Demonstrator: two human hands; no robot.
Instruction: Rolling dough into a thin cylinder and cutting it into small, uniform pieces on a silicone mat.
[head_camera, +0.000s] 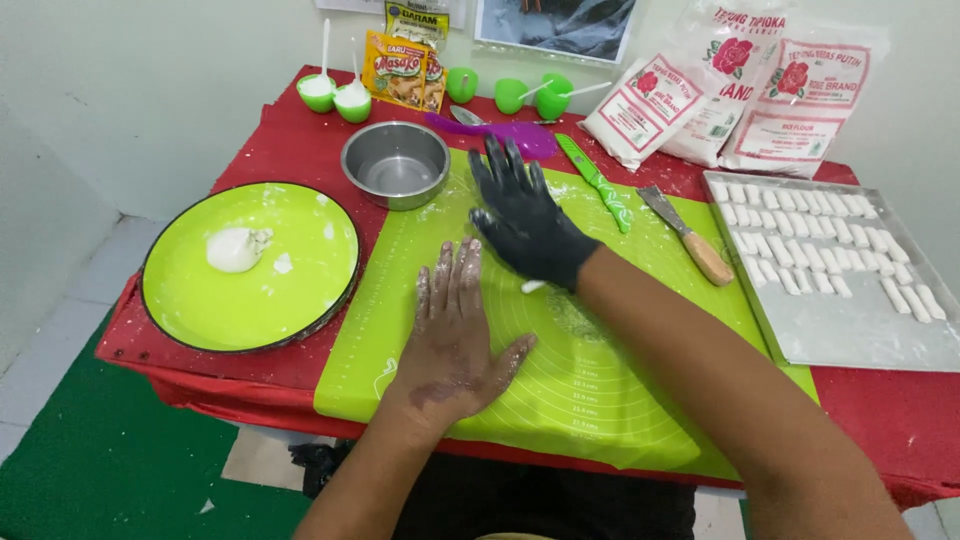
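two hands pressed flat on a green silicone baking mat

the bare, flour-dusted left hand (455, 335) lies open, fingers together, on the baking mat (600, 390). the black-gloved right hand (525, 220) spreads wide over a small white dough roll (533, 287) peeking out at its wrist. a green plate (200, 300) with a dough lump (235, 248) sits left, a steel bowl (396, 165) behind, a tray (860, 330) of cut dough pieces (820, 240) right.

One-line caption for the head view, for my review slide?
Bare left hand and black-gloved right hand press flat on a green mat beside a tray.
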